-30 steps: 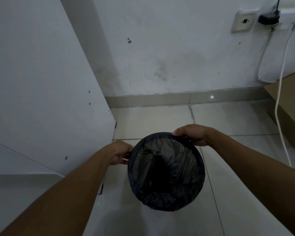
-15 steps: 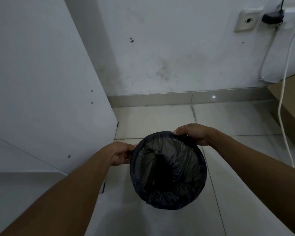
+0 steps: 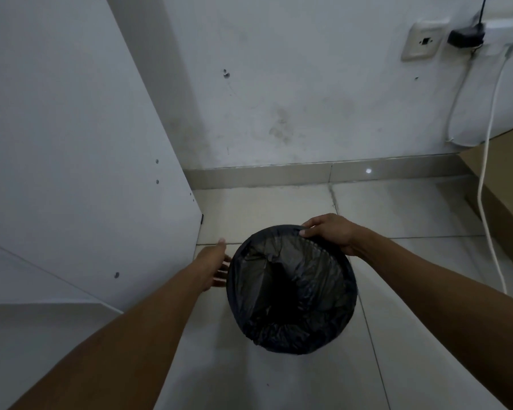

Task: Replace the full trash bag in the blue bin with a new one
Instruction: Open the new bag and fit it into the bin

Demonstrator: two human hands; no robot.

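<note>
Black plastic lines the round bin (image 3: 292, 288), which stands on the tiled floor (image 3: 412, 214). The right hand (image 3: 330, 232) pinches the trash bag (image 3: 296, 315) at the far rim. The left hand (image 3: 214, 266) is spread wide, just beside the bin's left side, holding nothing.

Black liner, pale room

The trash bag (image 3: 290, 291) is glossy black, darkest at its centre, with grey sheen at 9 o'clock. The floor tiles (image 3: 264, 211) are pale beige with thin dark grout lines. The wall (image 3: 308, 99) is white with grey smudges; at 3 o'clock a brown cardboard box (image 3: 507, 184) and a white cable (image 3: 486, 184).
</note>
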